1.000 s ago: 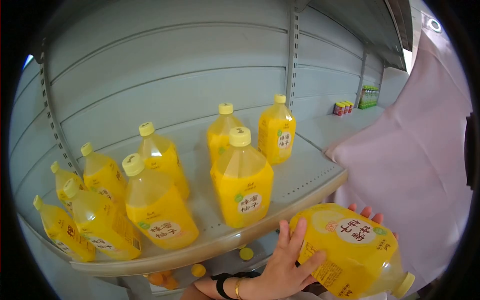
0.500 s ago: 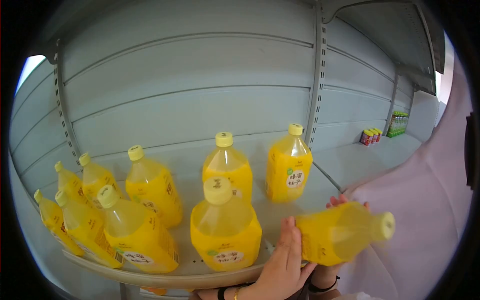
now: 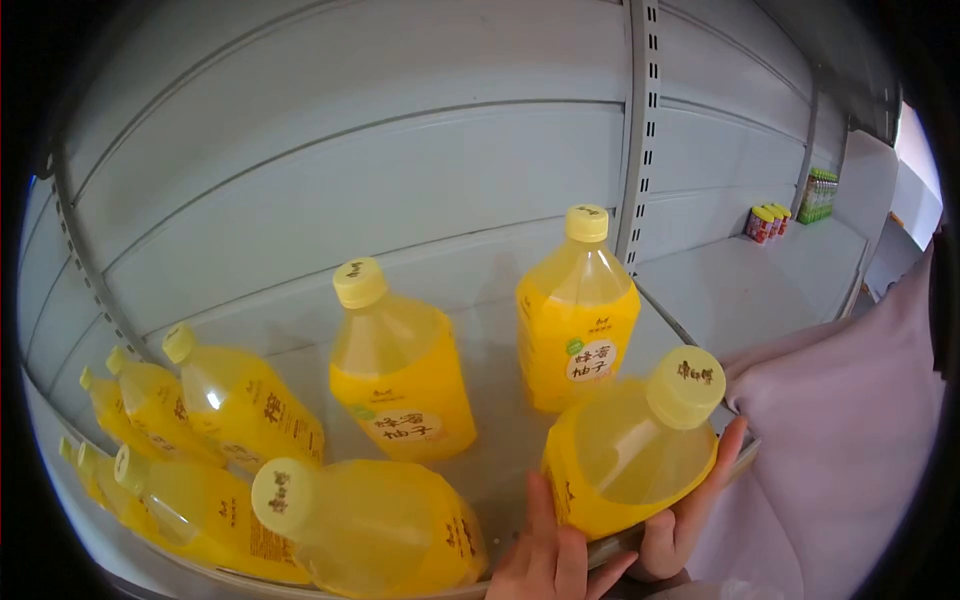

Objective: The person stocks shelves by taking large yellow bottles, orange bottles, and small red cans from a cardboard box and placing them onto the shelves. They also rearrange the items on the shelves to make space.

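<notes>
"What are the hands doing?"

"The left hand point(image 3: 548, 568) and right hand point(image 3: 690, 515) grip a clear plastic bottle of yellow drink point(image 3: 625, 475) from both sides, its cap up."

"Where is it?"

"At the grey metal shelf point(image 3: 498, 430)'s front edge; whether its base touches, I can't tell."

"Around it?"

"A matching bottle point(image 3: 580, 325) just behind, more yellow bottles point(image 3: 405, 385) leftward."

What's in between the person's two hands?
A yellow bottle with a pale yellow cap: the head view shows it between the left hand and the right hand, with fingers touching it on both sides.
</notes>
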